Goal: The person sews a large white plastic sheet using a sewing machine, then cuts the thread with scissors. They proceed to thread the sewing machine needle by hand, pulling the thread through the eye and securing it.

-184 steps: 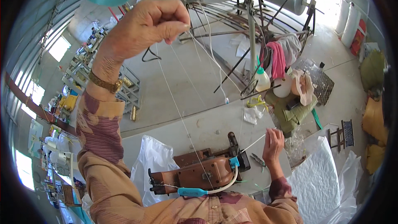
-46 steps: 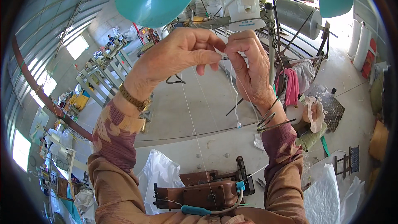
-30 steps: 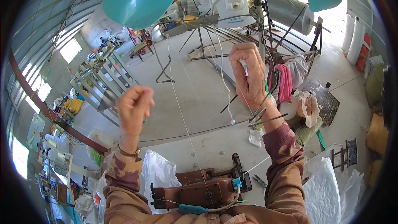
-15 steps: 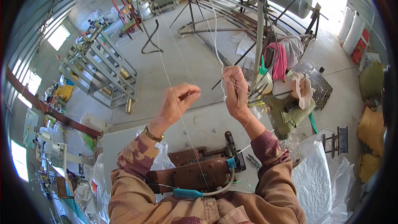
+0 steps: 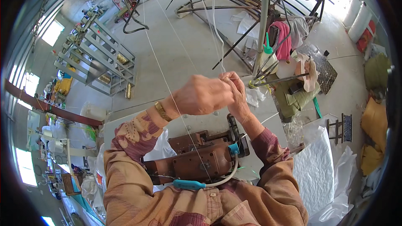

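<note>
Both hands meet above the grey worktable (image 5: 270,113). My left hand (image 5: 203,95) is closed, back up and slightly blurred, its fingertips against the right hand. What it holds is hidden. My right hand (image 5: 238,94) is pinched closed, and a thin pale thread (image 5: 235,78) shows at its fingers. Another white thread (image 5: 155,54) comes down from the upper left, passes in front of my left wrist and reaches the brown sewing machine (image 5: 197,161). That machine lies on the table close to my body. A teal plastic piece (image 5: 189,184) with a pale cable is attached to it.
A metal pole (image 5: 263,21) rises beyond the right hand, beside a green-nozzled bottle (image 5: 268,56). Pink cloth (image 5: 282,44) hangs nearby. White sheeting (image 5: 312,167) lies at the right. A grey metal frame (image 5: 94,58) stands on the left.
My left hand has moved right and now meets the right hand, where before the two were apart. The right hand is slightly lower. The view has shifted a little.
</note>
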Tool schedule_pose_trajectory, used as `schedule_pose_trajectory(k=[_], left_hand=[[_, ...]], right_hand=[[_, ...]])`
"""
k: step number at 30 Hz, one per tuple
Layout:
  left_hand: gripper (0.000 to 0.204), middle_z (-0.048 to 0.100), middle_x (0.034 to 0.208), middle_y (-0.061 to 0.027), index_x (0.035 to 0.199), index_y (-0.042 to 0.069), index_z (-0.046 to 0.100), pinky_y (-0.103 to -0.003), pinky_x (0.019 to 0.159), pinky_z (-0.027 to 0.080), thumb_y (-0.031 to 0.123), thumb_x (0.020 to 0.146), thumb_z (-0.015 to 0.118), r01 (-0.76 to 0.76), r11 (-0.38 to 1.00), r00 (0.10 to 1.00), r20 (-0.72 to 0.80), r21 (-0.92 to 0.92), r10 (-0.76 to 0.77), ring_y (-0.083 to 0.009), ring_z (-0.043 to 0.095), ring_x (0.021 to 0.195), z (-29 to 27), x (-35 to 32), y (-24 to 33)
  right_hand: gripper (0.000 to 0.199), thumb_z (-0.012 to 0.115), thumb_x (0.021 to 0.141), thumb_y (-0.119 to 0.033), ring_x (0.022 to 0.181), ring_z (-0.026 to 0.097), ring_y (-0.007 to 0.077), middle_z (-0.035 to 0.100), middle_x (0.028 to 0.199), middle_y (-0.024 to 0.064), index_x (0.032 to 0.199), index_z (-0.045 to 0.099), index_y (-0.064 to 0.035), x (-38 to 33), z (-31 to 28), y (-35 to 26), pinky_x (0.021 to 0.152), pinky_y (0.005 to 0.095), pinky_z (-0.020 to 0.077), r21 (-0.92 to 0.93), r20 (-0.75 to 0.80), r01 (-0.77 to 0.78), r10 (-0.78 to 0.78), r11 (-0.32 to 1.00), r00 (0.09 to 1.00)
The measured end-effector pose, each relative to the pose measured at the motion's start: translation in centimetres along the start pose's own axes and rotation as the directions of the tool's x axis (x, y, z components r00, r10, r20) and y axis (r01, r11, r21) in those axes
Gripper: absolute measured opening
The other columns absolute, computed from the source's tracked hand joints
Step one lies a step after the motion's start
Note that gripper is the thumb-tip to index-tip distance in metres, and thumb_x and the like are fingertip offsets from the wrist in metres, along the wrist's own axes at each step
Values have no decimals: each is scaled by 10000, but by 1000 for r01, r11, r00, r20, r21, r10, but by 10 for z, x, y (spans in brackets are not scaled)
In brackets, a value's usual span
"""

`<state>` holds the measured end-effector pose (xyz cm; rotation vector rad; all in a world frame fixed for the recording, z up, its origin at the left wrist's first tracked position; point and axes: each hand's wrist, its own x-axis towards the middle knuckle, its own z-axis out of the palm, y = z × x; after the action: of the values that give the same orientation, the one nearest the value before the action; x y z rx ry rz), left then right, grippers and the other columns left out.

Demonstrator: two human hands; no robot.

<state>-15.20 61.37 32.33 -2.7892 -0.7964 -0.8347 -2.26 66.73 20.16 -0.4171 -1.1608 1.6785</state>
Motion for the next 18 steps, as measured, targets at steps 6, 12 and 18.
schedule_pose_trajectory(k=[6, 12, 18], left_hand=[[267, 639, 1007, -64, 983, 21, 647, -270, 556, 520, 88, 727, 621, -55, 892, 981, 189, 449, -34, -164, 613, 771, 26, 1, -16], [163, 634, 894, -71, 934, 40, 643, -319, 599, 509, 92, 781, 623, 202, 933, 938, 215, 300, -272, -223, 613, 751, 5, -2, -33], [74, 592, 730, -87, 843, 25, 671, -330, 568, 458, 94, 823, 687, 390, 919, 919, 94, -63, -384, -243, 576, 646, -4, 2, -29]], right_hand=[[140, 522, 966, -213, 901, 515, 80, 552, 941, -1, 943, 524, -75, -11, -11, 9, 849, 254, 407, 30, -9, -62, 63, 998, 998], [138, 512, 969, -209, 853, 512, 96, 560, 908, -4, 914, 526, -83, -9, -35, 13, 811, 261, 400, -28, -58, -27, 25, 999, 998], [145, 530, 967, -220, 868, 524, 98, 575, 958, 8, 935, 545, -80, -11, -29, -13, 809, 266, 402, -58, -52, 6, -9, 998, 999]])
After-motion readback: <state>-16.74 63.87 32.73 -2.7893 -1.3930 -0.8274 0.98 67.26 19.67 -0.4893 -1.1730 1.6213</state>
